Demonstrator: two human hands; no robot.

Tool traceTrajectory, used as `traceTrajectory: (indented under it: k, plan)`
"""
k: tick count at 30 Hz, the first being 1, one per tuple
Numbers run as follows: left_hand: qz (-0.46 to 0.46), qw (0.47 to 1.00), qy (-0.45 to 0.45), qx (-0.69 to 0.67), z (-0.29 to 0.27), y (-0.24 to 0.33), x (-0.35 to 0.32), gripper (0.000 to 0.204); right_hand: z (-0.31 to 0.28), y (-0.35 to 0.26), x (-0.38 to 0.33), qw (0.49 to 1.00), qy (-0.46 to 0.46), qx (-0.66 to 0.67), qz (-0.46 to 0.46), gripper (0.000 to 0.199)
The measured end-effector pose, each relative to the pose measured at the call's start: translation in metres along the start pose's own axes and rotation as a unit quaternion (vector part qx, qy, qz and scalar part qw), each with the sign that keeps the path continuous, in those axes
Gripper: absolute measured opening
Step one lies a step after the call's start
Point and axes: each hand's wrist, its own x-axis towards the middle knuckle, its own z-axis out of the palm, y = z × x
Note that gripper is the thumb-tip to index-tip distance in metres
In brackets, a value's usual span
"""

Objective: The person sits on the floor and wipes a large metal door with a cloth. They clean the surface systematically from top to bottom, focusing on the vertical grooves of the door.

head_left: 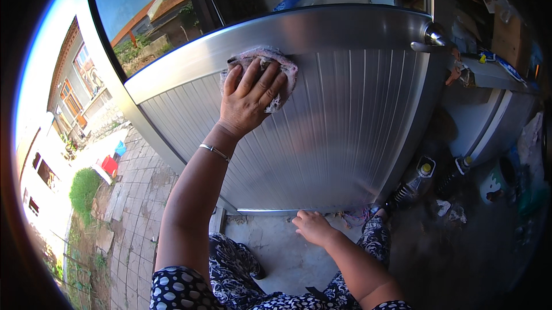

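Observation:
My left hand presses a crumpled, damp-looking cloth, pinkish and grey with dark stains, flat against a silver metal door. The cloth sits where the door's smooth middle rail meets its ribbed lower panel. A thin bangle circles my left wrist. Low in front of me, my right hand hangs by the door's bottom edge, its fingers loosely bent and a little apart, holding nothing. The door's lever handle is at the upper right, away from both hands.
Glass fills the door's upper part. Right of the door, plastic bottles with yellow caps and a bucket stand on the floor beside a cluttered cabinet. Leftward lies a paved yard with a red container and a green bush.

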Motion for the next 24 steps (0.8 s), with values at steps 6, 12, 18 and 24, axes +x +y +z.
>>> traceTrajectory:
  k: [6,12,18,24]
  plan:
    - [-0.073,0.996,-0.019,0.050,-0.004,-0.052,-0.076,0.071,0.018,0.002,0.006,0.999,-0.029,-0.010,-0.012,0.018]
    - [-0.234,0.971,-0.003,0.050,-0.001,-0.084,-0.136,0.074,0.030,-0.001,0.010,0.998,-0.051,-0.029,-0.026,0.018]
    - [-0.406,0.911,0.061,0.038,0.008,-0.110,-0.169,0.069,0.017,-0.007,0.009,0.998,-0.065,-0.015,-0.019,0.017]
    - [-0.485,0.827,0.232,-0.163,0.000,-0.144,-0.157,0.032,0.013,-0.009,0.009,0.997,-0.064,-0.031,-0.023,0.016]
